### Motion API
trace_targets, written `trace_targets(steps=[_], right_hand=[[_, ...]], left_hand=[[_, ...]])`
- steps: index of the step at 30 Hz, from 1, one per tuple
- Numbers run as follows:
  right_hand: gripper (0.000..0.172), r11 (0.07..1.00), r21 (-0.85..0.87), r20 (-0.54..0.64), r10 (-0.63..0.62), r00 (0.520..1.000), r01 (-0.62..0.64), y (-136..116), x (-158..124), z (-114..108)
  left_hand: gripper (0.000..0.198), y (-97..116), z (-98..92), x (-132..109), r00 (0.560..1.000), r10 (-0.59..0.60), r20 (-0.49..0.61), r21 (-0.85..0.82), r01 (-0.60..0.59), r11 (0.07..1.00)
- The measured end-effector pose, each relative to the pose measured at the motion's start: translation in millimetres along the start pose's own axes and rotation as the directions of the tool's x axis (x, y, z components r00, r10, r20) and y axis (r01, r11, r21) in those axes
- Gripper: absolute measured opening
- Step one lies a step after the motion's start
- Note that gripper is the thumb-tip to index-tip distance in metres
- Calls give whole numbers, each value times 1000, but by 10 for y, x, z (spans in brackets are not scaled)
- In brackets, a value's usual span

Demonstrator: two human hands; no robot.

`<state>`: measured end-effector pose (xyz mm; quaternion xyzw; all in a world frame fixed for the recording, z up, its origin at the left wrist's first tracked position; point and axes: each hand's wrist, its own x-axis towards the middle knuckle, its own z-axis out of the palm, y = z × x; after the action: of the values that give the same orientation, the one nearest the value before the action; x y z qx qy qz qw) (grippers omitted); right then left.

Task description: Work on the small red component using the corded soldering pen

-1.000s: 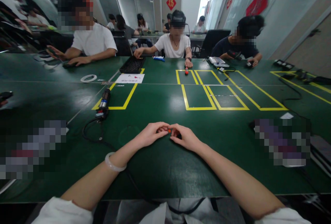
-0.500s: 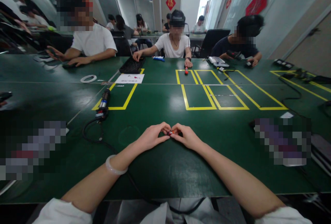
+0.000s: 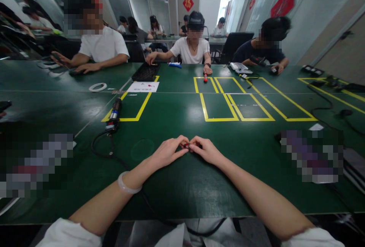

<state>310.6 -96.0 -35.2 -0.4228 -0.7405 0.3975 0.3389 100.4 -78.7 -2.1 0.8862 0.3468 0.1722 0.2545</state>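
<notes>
Over the green table (image 3: 176, 186), my left hand (image 3: 171, 149) and my right hand (image 3: 207, 150) meet at the fingertips. Both are closed in a pinch around a small red and dark object (image 3: 186, 145). Most of it is hidden by the fingers, and it is too small to tell its kind. A pale bangle (image 3: 129, 183) circles my left wrist.
Left of my hands lies a black cylindrical tool (image 3: 115, 110) with a cable. Yellow tape outlines (image 3: 222, 119) mark the tabletop ahead. Across the table, a co-worker's hand touches a red object (image 3: 205, 78); another rests at a black tray (image 3: 146, 73).
My fingers have shifted slightly around the small object, and less of its red shows at my right fingertips. My arms stay nearly still.
</notes>
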Motion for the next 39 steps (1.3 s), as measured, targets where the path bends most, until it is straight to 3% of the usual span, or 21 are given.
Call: trace_targets(steps=[9, 15, 23, 29, 39], right_hand=[[22, 992, 118, -17, -36, 999, 38, 17, -1, 22], [12, 994, 92, -9, -65, 998, 65, 13, -1, 20], [12, 998, 38, -5, -48, 999, 49, 20, -1, -2], [12, 999, 31, -13, -32, 999, 32, 34, 6, -3], [12, 999, 25, -21, -26, 999, 26, 9, -4, -29]], left_hand=[[19, -10, -3, 0, 999, -11, -39, 56, 13, 998], [21, -27, -3, 2, 1000, -3, -22, 57, 4, 998], [29, -69, -55, 17, 997, 74, 0, 251, -71, 965], [33, -227, -84, 18, 995, 95, 2, 404, -88, 911], [29, -497, -120, -41, 991, 93, -96, 517, -30, 856]])
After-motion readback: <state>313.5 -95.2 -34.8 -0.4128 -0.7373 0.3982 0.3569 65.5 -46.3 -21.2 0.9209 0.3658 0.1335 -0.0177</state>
